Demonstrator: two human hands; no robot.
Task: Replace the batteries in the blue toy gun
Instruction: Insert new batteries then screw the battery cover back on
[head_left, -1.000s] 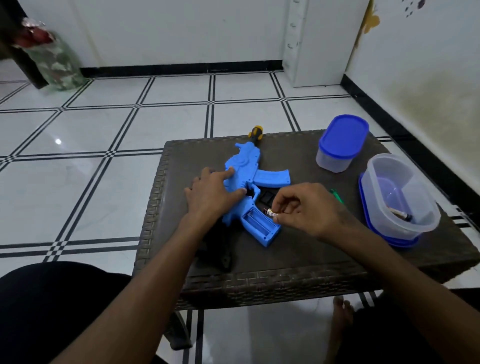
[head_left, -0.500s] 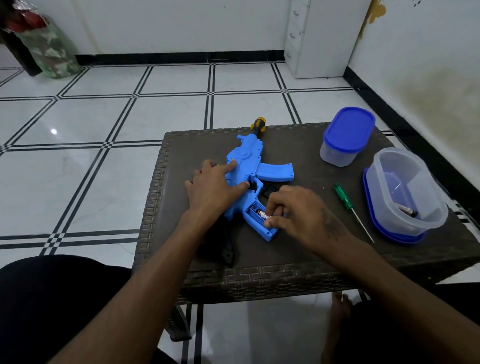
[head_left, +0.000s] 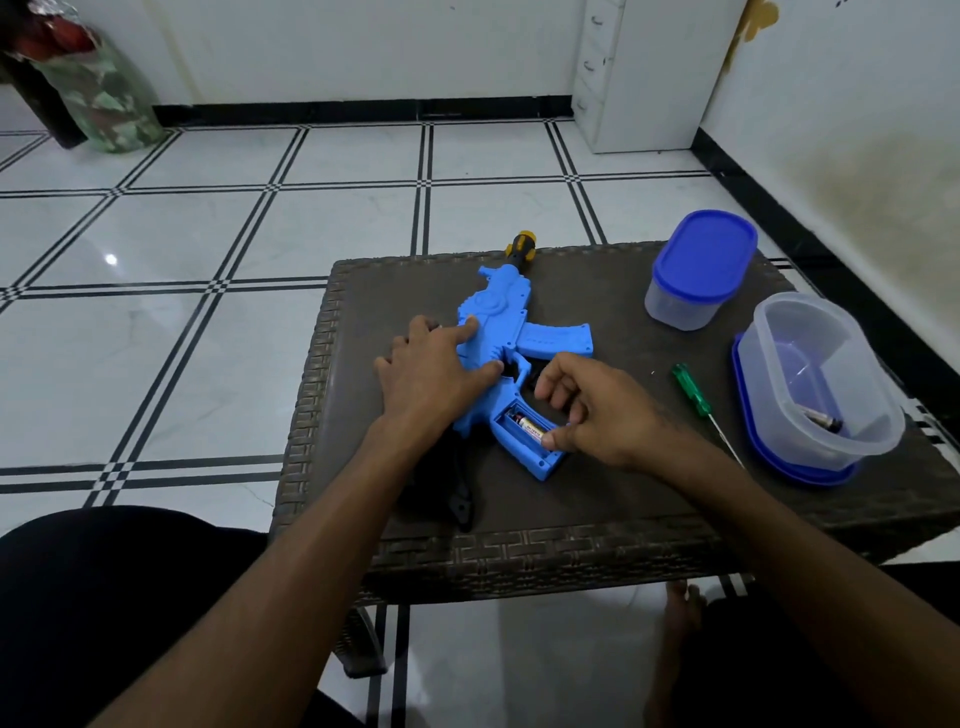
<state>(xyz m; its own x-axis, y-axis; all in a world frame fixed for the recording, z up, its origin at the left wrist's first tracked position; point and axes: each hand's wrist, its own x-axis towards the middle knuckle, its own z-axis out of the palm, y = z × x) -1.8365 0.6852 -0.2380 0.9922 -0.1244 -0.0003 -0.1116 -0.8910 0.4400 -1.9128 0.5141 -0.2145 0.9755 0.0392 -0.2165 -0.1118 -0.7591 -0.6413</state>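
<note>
The blue toy gun (head_left: 498, 322) lies on the dark woven table (head_left: 597, 514), its yellow-black muzzle (head_left: 521, 249) pointing away. Its grip faces me with the battery compartment (head_left: 540, 457) uncovered. One battery (head_left: 530, 427) lies inside it. My left hand (head_left: 436, 374) rests flat on the gun's body, fingers spread. My right hand (head_left: 597, 410) hovers over the grip, the thumb tip pressing on the battery's near end and the other fingers loosely curled above it. A small black part (head_left: 534, 383) lies partly hidden under those fingers.
A green-handled screwdriver (head_left: 691, 389) lies right of my right hand. Further right, an open clear tub (head_left: 779, 332) on its blue lid holds batteries (head_left: 823, 418). A closed blue-lidded tub (head_left: 696, 270) stands behind. The gun's black stock (head_left: 460, 499) reaches the table's near edge.
My right hand brought the battery down into the grip's compartment and let go of the pinch; only the thumb now touches it. The left hand stayed on the gun.
</note>
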